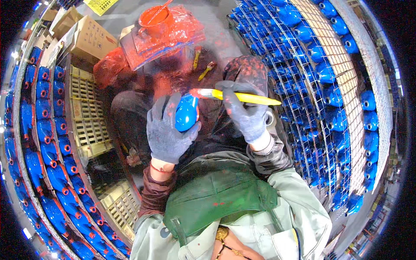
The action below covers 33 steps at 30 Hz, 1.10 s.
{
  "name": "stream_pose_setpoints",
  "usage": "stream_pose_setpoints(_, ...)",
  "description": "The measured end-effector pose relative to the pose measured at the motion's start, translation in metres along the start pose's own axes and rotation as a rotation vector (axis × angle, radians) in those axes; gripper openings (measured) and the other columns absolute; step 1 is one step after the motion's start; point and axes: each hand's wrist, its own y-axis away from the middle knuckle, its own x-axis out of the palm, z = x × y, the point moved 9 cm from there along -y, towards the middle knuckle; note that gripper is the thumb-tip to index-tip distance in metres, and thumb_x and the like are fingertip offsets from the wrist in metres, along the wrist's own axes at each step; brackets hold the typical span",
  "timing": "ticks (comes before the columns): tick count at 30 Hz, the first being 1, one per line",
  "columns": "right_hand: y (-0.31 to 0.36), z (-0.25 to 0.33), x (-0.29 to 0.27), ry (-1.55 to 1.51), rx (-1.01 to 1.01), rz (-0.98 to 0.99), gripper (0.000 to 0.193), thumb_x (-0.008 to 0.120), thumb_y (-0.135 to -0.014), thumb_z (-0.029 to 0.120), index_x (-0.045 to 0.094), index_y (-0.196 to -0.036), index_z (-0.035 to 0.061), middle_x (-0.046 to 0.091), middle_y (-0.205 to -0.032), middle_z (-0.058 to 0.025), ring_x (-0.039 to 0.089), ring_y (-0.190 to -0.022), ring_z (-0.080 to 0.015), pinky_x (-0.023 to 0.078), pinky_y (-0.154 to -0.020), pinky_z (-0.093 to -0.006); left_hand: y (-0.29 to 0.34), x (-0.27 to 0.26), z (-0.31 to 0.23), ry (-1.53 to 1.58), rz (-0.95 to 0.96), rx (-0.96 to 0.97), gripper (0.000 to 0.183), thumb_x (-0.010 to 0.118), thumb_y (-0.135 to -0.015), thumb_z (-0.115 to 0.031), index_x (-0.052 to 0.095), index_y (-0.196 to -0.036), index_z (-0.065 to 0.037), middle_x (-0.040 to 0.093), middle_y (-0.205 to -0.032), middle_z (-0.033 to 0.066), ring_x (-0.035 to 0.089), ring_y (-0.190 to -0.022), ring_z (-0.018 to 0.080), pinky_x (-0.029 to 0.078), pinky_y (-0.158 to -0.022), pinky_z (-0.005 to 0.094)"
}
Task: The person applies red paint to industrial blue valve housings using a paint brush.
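Observation:
My left hand point(167, 128), in a grey glove with red specks, grips a glossy blue rounded casting point(186, 116) with red along its edge. In my right hand point(246, 113), also gloved, is a yellow-handled paintbrush point(260, 99). Its red-coated bristles point left and meet the casting's upper edge. Beyond my hands, a red paint pot point(155, 24) with a stick in it stands on a paint-covered stand point(186, 32). Two more yellow brushes, a nearer one point(206, 71) and a farther one point(197, 57), lie between the stand and my hands.
Racks of blue castings with red-rimmed openings point(54, 173) line the left side. Wire mesh shelving point(303, 86) with more blue castings rises on the right. Cardboard boxes point(93, 39) sit far left, above slatted cream pallets point(89, 112). A yellow crate point(99, 4) is at the far edge.

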Motion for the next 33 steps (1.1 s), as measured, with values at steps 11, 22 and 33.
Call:
stream_pose_setpoints(11,0.02,0.032,0.024,0.692,-0.739,0.093,0.015,0.072,-0.068,0.008,0.068,-0.082,0.013,0.067,-0.078,-0.0021,0.06,-0.061,-0.0199,0.046,-0.054,-0.0347,0.002,0.01,0.018,0.071,0.092,-0.174,0.08,0.083,-0.059,-0.042,0.053,-0.127,-0.012,0.055,-0.119,0.0195,0.055,-0.107,0.0385,0.046,-0.09,0.0471)
stream_pose_setpoints(22,0.012,-0.004,-0.011,0.522,-0.506,0.025,0.018,0.066,-0.077,0.005,0.071,-0.095,0.0074,0.068,-0.078,-0.006,0.057,-0.056,-0.0164,0.046,-0.056,-0.0323,-0.001,0.011,0.032,0.286,0.105,-0.321,0.075,0.082,-0.064,-0.037,0.054,-0.127,-0.008,0.058,-0.115,0.0184,0.059,-0.102,0.0359,0.048,-0.089,0.0425)
stream_pose_setpoints(33,-0.005,-0.02,-0.008,0.065,-0.09,-0.005,0.016,0.062,-0.086,0.012,0.07,-0.096,0.0016,0.067,-0.081,-0.0072,0.053,-0.061,-0.0101,0.042,-0.056,-0.0281,0.024,0.052,0.044,1.435,0.254,-0.725,0.052,0.064,-0.086,-0.037,0.056,-0.12,0.001,0.064,-0.106,0.0103,0.061,-0.095,0.0191,0.049,-0.087,0.0333)
